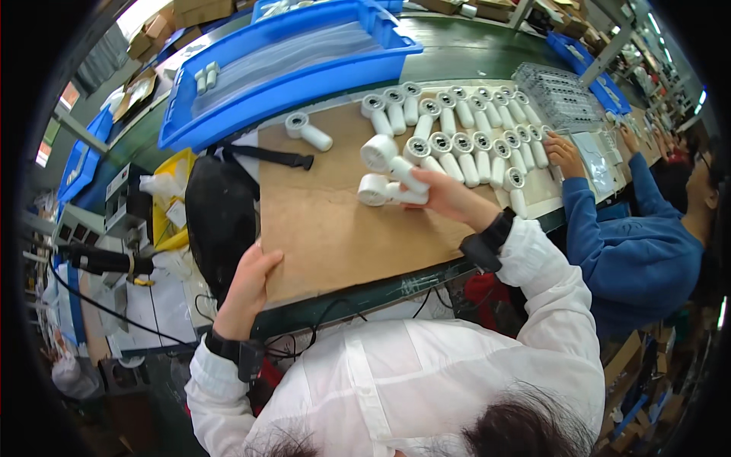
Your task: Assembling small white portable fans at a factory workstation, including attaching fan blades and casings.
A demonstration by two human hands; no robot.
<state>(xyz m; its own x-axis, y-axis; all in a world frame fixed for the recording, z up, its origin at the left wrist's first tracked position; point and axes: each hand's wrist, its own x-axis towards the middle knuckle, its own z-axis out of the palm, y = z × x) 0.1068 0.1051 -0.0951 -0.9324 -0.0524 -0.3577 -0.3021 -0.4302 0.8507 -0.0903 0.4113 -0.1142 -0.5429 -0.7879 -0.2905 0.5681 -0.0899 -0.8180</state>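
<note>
My right hand (449, 199) is closed round two white handheld fans, held a little above the brown cardboard sheet (327, 244). The upper fan (378, 154) points up and left with its round head; the lower fan (373, 190) lies nearly level beneath it. At the sheet's left edge rests my left hand (250, 280), thumb apart from the fingers and nothing visible in it; its fingers are partly hidden. A single fan (311, 132) lies on the sheet's far left part. Several more fans (464, 145) stand in close rows to the right, round heads facing up.
Behind the sheet is a large blue tray (285, 87) with a few white parts inside. A black bag (221, 221) with a strap borders the sheet on the left, beside a yellow bin (181, 206). On the right sit clear racks (560, 95) and a co-worker in blue (632, 251), one hand near the fans.
</note>
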